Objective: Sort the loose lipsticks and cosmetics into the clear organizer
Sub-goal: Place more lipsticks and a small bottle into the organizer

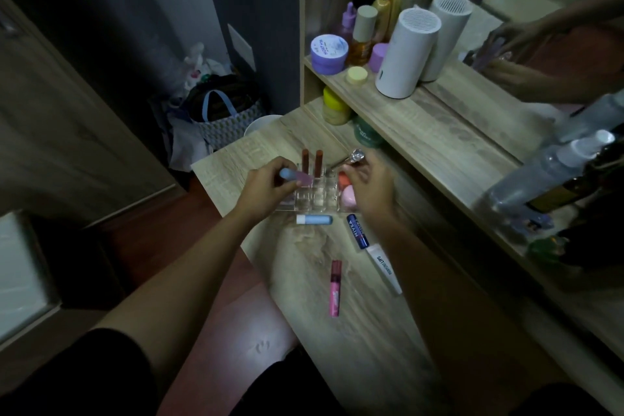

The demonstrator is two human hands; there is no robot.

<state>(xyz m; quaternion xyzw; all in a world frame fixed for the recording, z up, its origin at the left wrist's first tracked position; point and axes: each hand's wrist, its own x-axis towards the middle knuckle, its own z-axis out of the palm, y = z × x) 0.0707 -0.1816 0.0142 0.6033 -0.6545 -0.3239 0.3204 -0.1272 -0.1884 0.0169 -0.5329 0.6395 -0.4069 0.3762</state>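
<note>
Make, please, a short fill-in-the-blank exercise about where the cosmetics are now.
1. The left hand holds a pink tube with a ____ cap.
2. Two brown lipsticks stand ____ in the clear organizer.
3. The blue Nivea stick lies on the ____.
4. The pink lip gloss lies ____ the organizer.

Missing words: blue; upright; table; outside

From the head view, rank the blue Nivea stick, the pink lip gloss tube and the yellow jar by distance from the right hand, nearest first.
1. Blue Nivea stick: just below the right hand, on the table.
2. Pink lip gloss tube: lower, toward the table's near edge.
3. Yellow jar: farthest, up in the shelf cubby.
</note>
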